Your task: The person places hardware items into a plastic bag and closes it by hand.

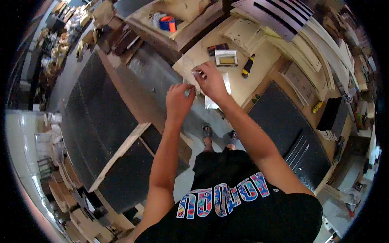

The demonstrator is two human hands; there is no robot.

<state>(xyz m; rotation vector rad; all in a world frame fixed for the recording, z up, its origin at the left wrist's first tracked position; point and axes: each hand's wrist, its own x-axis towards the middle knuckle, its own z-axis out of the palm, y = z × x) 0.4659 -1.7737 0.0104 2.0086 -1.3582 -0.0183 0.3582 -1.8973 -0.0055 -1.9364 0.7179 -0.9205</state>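
My left hand and my right hand are both raised in front of me, pinching a thin, pale, see-through sheet at the near edge of a light wooden workbench. The left hand grips the sheet's lower edge; the right hand's fingertips hold it a little higher and to the right. A white scrap of paper or film hangs below the right hand over the bench edge. How the sheet continues under the hands is hidden.
On the bench lie a small white-framed box, a dark flat packet and a yellow-and-black utility knife. Stacked pale boards fill the right side. An orange-and-blue tape roll sits on another bench. Dark panels lean at left and right.
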